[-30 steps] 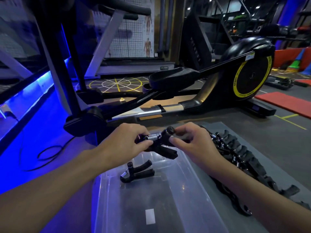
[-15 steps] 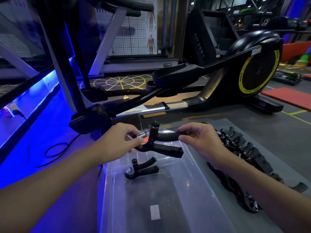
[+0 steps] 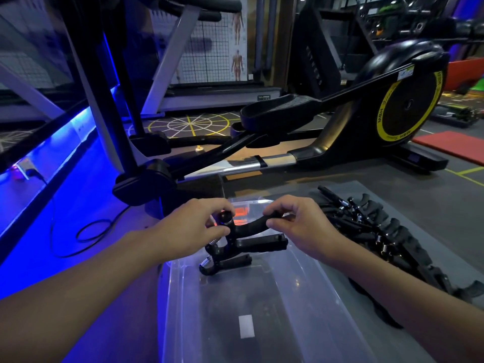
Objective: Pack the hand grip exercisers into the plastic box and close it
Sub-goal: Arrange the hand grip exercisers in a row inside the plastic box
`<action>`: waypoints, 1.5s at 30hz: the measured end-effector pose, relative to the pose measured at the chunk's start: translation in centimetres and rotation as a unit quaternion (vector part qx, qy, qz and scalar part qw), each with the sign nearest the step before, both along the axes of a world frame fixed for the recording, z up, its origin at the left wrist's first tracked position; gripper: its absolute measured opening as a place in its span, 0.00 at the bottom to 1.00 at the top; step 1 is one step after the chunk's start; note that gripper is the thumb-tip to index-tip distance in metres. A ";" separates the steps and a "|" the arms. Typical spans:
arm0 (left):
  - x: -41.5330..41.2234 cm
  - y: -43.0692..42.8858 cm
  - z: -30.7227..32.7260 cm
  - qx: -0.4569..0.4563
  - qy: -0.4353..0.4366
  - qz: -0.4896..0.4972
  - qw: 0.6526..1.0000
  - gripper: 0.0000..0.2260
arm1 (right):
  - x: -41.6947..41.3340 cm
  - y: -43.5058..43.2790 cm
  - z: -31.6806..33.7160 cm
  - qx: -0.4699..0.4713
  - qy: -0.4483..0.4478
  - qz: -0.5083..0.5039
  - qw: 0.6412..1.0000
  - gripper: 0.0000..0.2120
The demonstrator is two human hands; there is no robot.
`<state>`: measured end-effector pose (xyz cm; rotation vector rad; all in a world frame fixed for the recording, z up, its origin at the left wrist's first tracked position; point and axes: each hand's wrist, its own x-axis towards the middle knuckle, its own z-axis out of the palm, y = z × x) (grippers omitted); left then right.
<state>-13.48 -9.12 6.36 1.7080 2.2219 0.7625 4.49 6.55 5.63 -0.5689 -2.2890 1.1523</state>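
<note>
Hand grip exerciser [image 3: 252,231] is hanging over the far end of the plastic box [image 3: 167,297]. Left hand [image 3: 188,227] is pinching its knob end, fingers curled round it; right hand [image 3: 301,226] is pinching the tip of the upper handle between thumb and curled fingers. Second exerciser [image 3: 226,263] is lying inside the box beneath, partly overlapped. Left thumb is hiding most of the held spring. Right forearm is cutting off the pile of exercisers [image 3: 379,231] lying right of the box

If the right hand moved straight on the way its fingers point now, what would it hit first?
Probably the left hand, which pinches the same held exerciser at its knob end; depth is unclear.
</note>
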 end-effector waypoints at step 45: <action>-4.9 -6.3 -3.8 -0.267 0.099 0.002 0.959 0.46 | -9.1 0.3 -15.8 0.017 -0.152 -0.017 0.988 0.13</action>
